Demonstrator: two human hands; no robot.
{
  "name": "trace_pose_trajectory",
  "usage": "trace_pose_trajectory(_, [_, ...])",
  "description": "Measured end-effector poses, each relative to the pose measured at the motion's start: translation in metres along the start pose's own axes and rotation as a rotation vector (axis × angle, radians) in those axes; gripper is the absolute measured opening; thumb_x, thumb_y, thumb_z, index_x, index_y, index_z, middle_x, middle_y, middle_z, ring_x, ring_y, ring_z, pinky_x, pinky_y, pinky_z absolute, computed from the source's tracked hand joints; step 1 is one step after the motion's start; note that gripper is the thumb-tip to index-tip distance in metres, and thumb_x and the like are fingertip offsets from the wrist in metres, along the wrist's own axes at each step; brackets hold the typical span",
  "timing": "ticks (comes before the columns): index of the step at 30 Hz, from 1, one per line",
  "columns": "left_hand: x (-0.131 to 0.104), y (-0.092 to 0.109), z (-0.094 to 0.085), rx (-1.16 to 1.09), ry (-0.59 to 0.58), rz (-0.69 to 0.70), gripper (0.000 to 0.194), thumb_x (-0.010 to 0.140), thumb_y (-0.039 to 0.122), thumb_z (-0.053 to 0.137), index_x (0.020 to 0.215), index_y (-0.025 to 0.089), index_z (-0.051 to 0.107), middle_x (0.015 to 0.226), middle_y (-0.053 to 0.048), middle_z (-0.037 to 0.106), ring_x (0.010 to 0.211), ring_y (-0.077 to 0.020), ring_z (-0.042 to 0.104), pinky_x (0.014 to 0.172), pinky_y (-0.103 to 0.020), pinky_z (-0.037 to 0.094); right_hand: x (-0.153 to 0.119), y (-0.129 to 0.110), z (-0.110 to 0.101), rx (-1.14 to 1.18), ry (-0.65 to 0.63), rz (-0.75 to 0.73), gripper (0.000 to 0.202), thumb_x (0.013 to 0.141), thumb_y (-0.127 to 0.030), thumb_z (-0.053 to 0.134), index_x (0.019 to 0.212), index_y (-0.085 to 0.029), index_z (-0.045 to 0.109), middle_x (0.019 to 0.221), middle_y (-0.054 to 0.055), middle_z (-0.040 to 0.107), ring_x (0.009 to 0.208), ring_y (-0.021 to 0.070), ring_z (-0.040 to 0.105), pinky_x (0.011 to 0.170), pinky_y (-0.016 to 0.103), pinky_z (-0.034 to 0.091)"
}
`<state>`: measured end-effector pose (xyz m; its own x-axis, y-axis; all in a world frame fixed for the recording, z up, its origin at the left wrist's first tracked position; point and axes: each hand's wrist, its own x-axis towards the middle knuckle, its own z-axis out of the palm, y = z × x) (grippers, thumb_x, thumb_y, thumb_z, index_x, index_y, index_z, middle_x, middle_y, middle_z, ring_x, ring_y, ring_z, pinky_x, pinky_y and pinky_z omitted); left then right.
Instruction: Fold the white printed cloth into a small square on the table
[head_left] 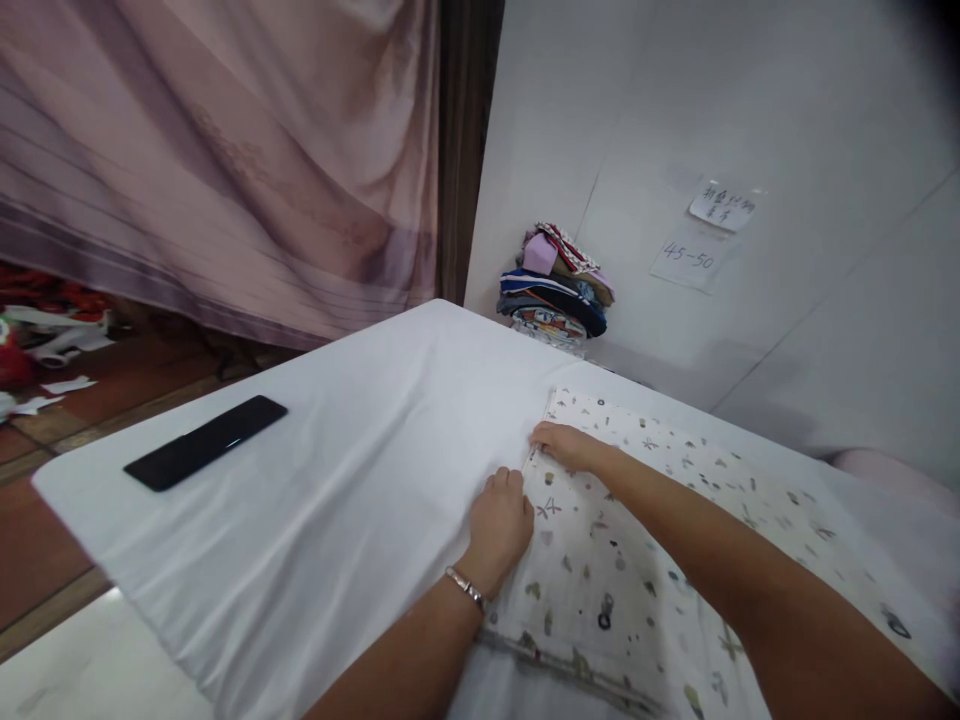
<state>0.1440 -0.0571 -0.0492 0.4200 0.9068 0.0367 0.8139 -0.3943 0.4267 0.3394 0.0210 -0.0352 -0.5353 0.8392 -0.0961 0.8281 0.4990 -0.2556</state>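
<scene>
A white cloth (592,580) printed with small plants and other little figures lies folded in layers on the right side of the table. My left hand (501,525), with a silver bracelet at its wrist, has its fingers curled over the cloth's left edge. Farther up that same edge, my right hand (566,445) pinches the cloth near its far corner. Both hands rest low, against the tabletop. The fingertips are partly hidden.
The table has a wrinkled white cover (345,500). A black phone-like slab (206,443) lies at its left. Folded clothes (556,280) are stacked by the wall beyond the far edge. Paper notes (721,205) hang on the wall, and a pink curtain (300,150) hangs behind.
</scene>
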Motion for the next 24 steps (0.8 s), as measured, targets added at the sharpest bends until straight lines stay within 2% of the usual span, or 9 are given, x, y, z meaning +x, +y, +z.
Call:
trace_pose_trajectory(5, [0.000, -0.002, 0.004, -0.025, 0.008, -0.013, 0.017, 0.082, 0.017, 0.044, 0.097, 0.017, 0.052, 0.098, -0.008, 0.059, 0.093, -0.0206, 0.055, 0.075, -0.031, 0.041, 0.006, 0.000, -0.005, -0.100, -0.087, 0.022, 0.018, 0.076, -0.004, 0.049, 0.081, -0.017, 0.061, 0.094, 0.006, 0.057, 0.080, 0.0170, 0.055, 0.071, 0.027, 0.042])
trace_pose_trajectory(10, [0.002, -0.005, 0.004, -0.068, 0.014, -0.043, 0.018, 0.080, 0.019, 0.046, 0.097, 0.017, 0.052, 0.091, -0.006, 0.063, 0.089, -0.0201, 0.058, 0.072, -0.030, 0.041, 0.007, -0.005, -0.009, -0.213, -0.081, 0.088, 0.014, 0.075, -0.008, 0.052, 0.082, -0.019, 0.055, 0.096, 0.004, 0.059, 0.076, 0.0163, 0.055, 0.061, 0.025, 0.039])
trace_pose_trajectory(13, [0.002, -0.005, 0.002, -0.053, -0.013, -0.061, 0.016, 0.082, 0.023, 0.045, 0.094, 0.017, 0.054, 0.088, -0.007, 0.064, 0.087, -0.0205, 0.059, 0.071, -0.030, 0.041, 0.006, -0.005, -0.008, -0.210, -0.056, 0.127, 0.012, 0.077, -0.010, 0.051, 0.084, -0.020, 0.055, 0.090, 0.004, 0.061, 0.077, 0.0177, 0.056, 0.065, 0.026, 0.040])
trace_pose_trajectory(16, [0.002, -0.004, 0.000, -0.045, -0.042, -0.062, 0.017, 0.084, 0.025, 0.043, 0.091, 0.017, 0.056, 0.087, -0.007, 0.064, 0.086, -0.0205, 0.059, 0.070, -0.030, 0.040, 0.007, -0.004, -0.006, -0.161, -0.043, 0.108, 0.015, 0.079, -0.010, 0.050, 0.087, -0.019, 0.058, 0.094, 0.005, 0.063, 0.084, 0.0197, 0.058, 0.072, 0.029, 0.043])
trace_pose_trajectory(20, [0.001, -0.004, -0.001, -0.042, -0.015, -0.033, 0.016, 0.082, 0.020, 0.044, 0.092, 0.017, 0.056, 0.093, -0.008, 0.062, 0.091, -0.0203, 0.057, 0.073, -0.030, 0.040, 0.010, 0.001, -0.003, -0.070, -0.011, 0.036, 0.031, 0.076, -0.005, 0.048, 0.100, -0.019, 0.061, 0.108, 0.007, 0.062, 0.099, 0.0201, 0.057, 0.085, 0.031, 0.044])
trace_pose_trajectory(24, [0.000, -0.004, -0.001, -0.025, -0.016, -0.024, 0.017, 0.081, 0.019, 0.043, 0.093, 0.016, 0.055, 0.098, -0.008, 0.060, 0.095, -0.0201, 0.055, 0.076, -0.030, 0.040, 0.010, 0.021, -0.008, -0.109, 0.050, 0.105, 0.046, 0.071, 0.000, 0.047, 0.112, -0.018, 0.059, 0.120, 0.008, 0.058, 0.108, 0.0184, 0.055, 0.093, 0.029, 0.042])
